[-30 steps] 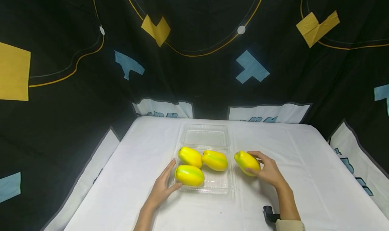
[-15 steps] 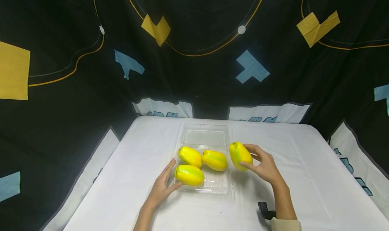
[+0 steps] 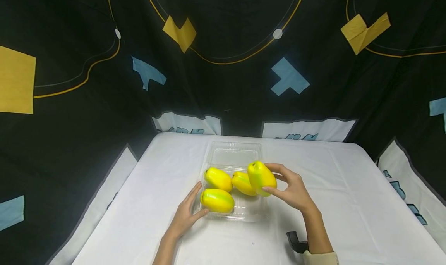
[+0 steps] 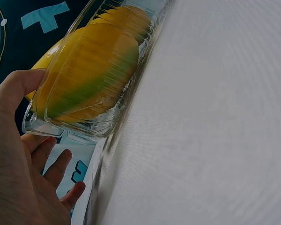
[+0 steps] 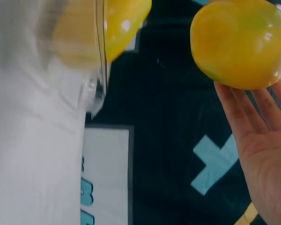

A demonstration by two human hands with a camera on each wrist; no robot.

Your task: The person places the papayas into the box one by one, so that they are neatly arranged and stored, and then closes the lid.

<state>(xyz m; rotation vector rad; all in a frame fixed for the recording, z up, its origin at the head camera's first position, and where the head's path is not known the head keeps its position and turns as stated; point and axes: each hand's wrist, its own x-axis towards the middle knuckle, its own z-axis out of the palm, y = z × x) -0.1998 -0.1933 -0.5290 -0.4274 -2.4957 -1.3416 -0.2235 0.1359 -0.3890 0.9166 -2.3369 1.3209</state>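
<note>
My right hand holds an oblong yellow-green fruit, like a small papaya, between thumb and fingers. It is raised over the right part of a clear plastic clamshell box. In the right wrist view, the held fruit rests against the fingertips, apart from the box. Three like fruits lie in the box: front left, back left and back right, the last partly hidden by the held one. My left hand lies spread at the box's front left corner, its thumb touching the rim.
The box's lid lies folded open toward the back. A white cloth covers the table. A black strap-like piece hangs at the right wrist. Dark curtains with yellow and blue patches stand behind and beside the table.
My right hand has lifted the fruit from beside the box and carried it left over the box's right part, tipping it more upright. The left hand has stayed in place.
</note>
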